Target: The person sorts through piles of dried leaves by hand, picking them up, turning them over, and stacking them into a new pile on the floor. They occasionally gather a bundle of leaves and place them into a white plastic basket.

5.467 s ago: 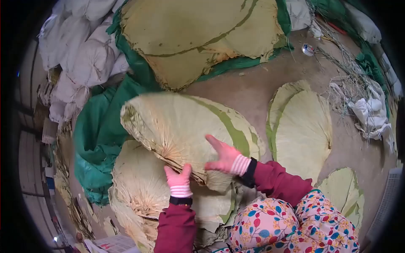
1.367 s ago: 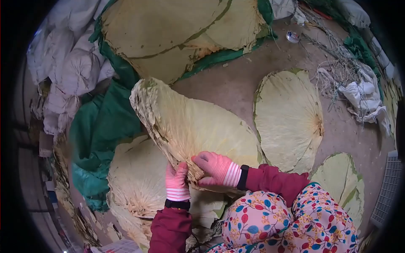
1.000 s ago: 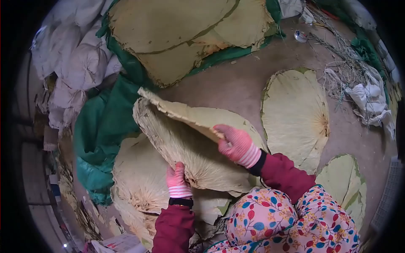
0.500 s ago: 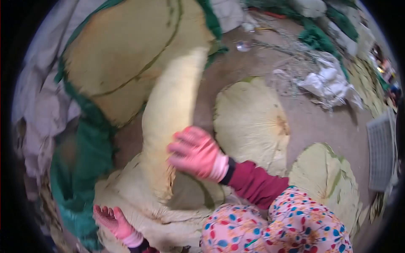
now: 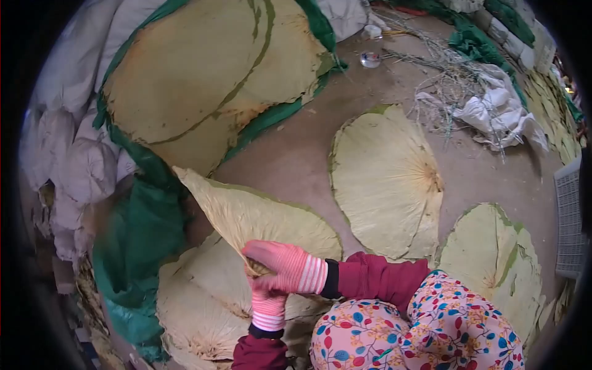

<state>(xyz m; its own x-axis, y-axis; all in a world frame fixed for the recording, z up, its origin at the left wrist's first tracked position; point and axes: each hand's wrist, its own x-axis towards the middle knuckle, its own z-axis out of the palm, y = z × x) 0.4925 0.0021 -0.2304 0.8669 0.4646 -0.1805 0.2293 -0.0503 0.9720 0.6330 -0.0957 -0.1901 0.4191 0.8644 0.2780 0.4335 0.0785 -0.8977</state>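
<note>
Both my hands wear pink knit gloves and meet at the lower edge of a dried lotus leaf (image 5: 265,216), which is lifted and tilted, its green-edged top fanning upward. My right hand (image 5: 282,266) has its fingers wrapped round the gathered part of the leaf. Just below, my left hand (image 5: 267,302) comes up against the right one; its fingers are mostly hidden behind the right hand and the leaf. Under them lies a layer of pale dried lotus leaves (image 5: 197,302), with puckered centres.
A large stack of flattened leaves (image 5: 191,74) lies on green cloth (image 5: 142,228) at upper left. Separate leaf piles (image 5: 382,179) (image 5: 487,246) lie on the floor to the right. White sacks (image 5: 80,154), a crumpled white bag (image 5: 493,111) and a plastic crate (image 5: 568,216) line the sides.
The leaf in my right hand has swung from upright to leaning up-left and spread open. My left hand has moved from the lower left, where it was open and apart, to meet the right.
</note>
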